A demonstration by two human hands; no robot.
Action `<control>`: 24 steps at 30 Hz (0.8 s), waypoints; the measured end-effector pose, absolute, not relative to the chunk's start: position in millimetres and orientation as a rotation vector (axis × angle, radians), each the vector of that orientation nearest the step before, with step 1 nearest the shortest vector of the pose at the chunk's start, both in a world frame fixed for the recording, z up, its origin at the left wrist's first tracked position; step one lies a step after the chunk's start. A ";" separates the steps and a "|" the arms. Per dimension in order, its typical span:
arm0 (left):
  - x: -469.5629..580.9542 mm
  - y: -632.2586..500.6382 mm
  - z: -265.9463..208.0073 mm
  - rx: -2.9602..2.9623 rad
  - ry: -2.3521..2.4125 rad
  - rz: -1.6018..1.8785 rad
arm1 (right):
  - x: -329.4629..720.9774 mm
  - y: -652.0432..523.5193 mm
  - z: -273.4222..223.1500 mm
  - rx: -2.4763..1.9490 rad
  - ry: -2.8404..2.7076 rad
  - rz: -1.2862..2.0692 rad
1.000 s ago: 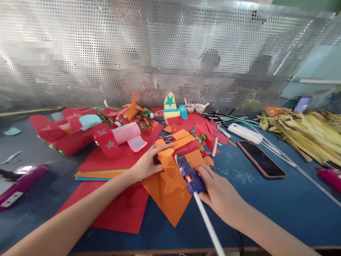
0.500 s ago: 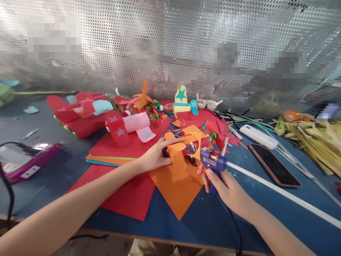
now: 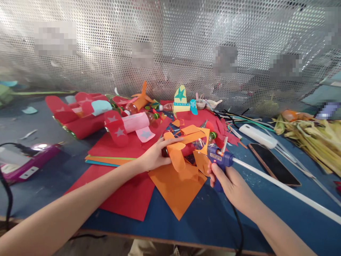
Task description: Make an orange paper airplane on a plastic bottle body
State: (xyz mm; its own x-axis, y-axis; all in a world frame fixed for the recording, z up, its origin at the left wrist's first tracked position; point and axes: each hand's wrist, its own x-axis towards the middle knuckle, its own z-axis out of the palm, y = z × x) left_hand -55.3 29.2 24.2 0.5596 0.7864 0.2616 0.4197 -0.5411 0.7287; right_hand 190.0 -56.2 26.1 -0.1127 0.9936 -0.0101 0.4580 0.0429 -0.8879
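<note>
My left hand (image 3: pixel 156 153) is closed around the near end of a plastic bottle (image 3: pixel 188 149) dressed in orange paper pieces (image 3: pixel 178 159). Part of the bottle is hidden by that paper. My right hand (image 3: pixel 231 183) grips a blue hot glue gun (image 3: pixel 220 159) with a small red light and a long white glue stick (image 3: pixel 279 185) running out of its back. The gun's front end is close to the orange paper at the bottle's right side; the nozzle tip is hidden. Under the bottle lies an orange paper sheet (image 3: pixel 178 195).
Red paper sheets (image 3: pixel 125 199) spread left of the bottle. Paper-covered bottle crafts (image 3: pixel 135 122) stand behind, before a perforated metal screen (image 3: pixel 170 42). A phone (image 3: pixel 274 164) and a white-handled tool (image 3: pixel 258 136) lie right; a purple power strip (image 3: pixel 34 163) lies left.
My right hand and the glue gun have shifted right, away from the bottle. An orange paper flap now shows beside the gun's front. My left hand stays put.
</note>
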 end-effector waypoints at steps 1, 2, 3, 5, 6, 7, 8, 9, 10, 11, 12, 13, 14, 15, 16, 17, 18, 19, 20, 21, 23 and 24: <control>-55.4 29.4 23.7 2.180 0.967 0.778 | 191.6 -55.5 26.0 -1.500 -1.645 1.004; -55.6 29.8 23.3 2.177 0.968 0.775 | 193.2 -54.9 25.8 -1.514 -1.639 0.993; -55.7 30.1 22.9 2.174 0.969 0.768 | 195.0 -54.4 25.7 -1.527 -1.634 0.981; -55.6 30.6 23.1 2.170 0.964 0.753 | 198.3 -53.8 25.6 -1.549 -1.620 0.957; -55.4 30.7 23.5 2.169 0.961 0.748 | 199.7 -53.7 25.7 -1.557 -1.614 0.946; -55.2 30.7 24.1 2.170 0.957 0.745 | 201.0 -53.7 25.9 -1.566 -1.608 0.939; -54.9 30.6 24.8 2.170 0.953 0.745 | 202.1 -53.7 26.2 -1.578 -1.602 0.931; -54.7 30.6 25.5 2.170 0.951 0.742 | 203.1 -53.7 26.6 -1.589 -1.597 0.924; -54.6 30.5 25.9 2.168 0.953 0.740 | 203.8 -53.7 27.0 -1.598 -1.593 0.916; -54.6 30.5 26.1 2.167 0.956 0.735 | 204.5 -53.6 27.5 -1.606 -1.592 0.905; -54.7 30.6 26.0 2.166 0.959 0.731 | 205.0 -53.5 28.0 -1.615 -1.593 0.894; -55.0 30.9 25.7 2.166 0.962 0.726 | 205.4 -53.3 28.5 -1.624 -1.595 0.878; -55.3 31.2 25.2 2.167 0.966 0.721 | 205.8 -53.2 28.9 -1.634 -1.599 0.863; -55.7 31.5 24.6 2.169 0.970 0.717 | 206.2 -53.1 29.3 -1.644 -1.601 0.848; -56.1 31.9 23.9 2.170 0.973 0.716 | 206.6 -52.9 29.5 -1.654 -1.601 0.834; -56.5 32.2 23.2 2.171 0.974 0.716 | 206.9 -52.8 29.6 -1.661 -1.601 0.827; -56.8 32.5 22.6 2.170 0.975 0.716 | 207.3 -52.6 29.5 -1.666 -1.598 0.821; -56.9 32.7 22.0 2.169 0.973 0.717 | 207.6 -52.5 29.3 -1.670 -1.593 0.816; -57.0 32.8 21.5 2.168 0.971 0.718 | 208.0 -52.3 29.0 -1.676 -1.585 0.812; -57.0 32.9 21.1 2.166 0.968 0.716 | 208.3 -52.2 28.9 -1.681 -1.572 0.807; -56.8 32.9 20.4 2.164 0.965 0.713 | 208.9 -52.1 29.0 -1.691 -1.548 0.804; -56.7 32.9 20.3 2.164 0.964 0.713 | 209.2 -52.1 29.3 -1.692 -1.535 0.805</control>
State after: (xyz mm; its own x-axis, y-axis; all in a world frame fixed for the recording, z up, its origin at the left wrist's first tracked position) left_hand -56.7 32.9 20.3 0.5808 0.7869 0.2087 0.4298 -0.5141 0.7423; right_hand 209.2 -52.1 29.3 0.1027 0.9947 0.0108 0.5572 -0.0485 -0.8290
